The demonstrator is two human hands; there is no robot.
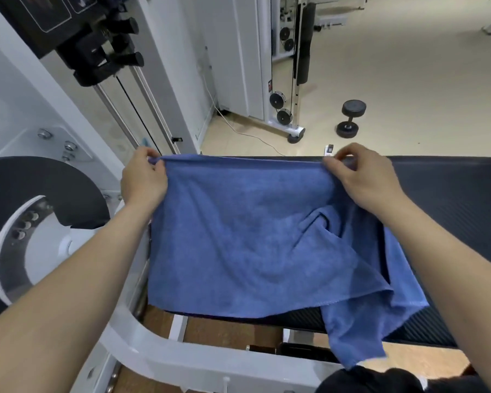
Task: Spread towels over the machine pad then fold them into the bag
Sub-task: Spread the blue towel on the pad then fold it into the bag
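Towel (253,236): blue, mid frame, lying over the black pad (451,194).
Left hand (143,178): your fingers pinch its top left corner.
Right hand (363,177): your fingers pinch its top right corner.

Floor (423,89): beige, evenly lit
Dumbbell (350,118): black, on the floor
Cable machine (284,116): white frame, black pulleys
Cord (240,131): white, across floor

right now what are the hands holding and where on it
Both grip the blue towel along its far edge: the left hand pinches the far left corner, the right hand the far right corner.
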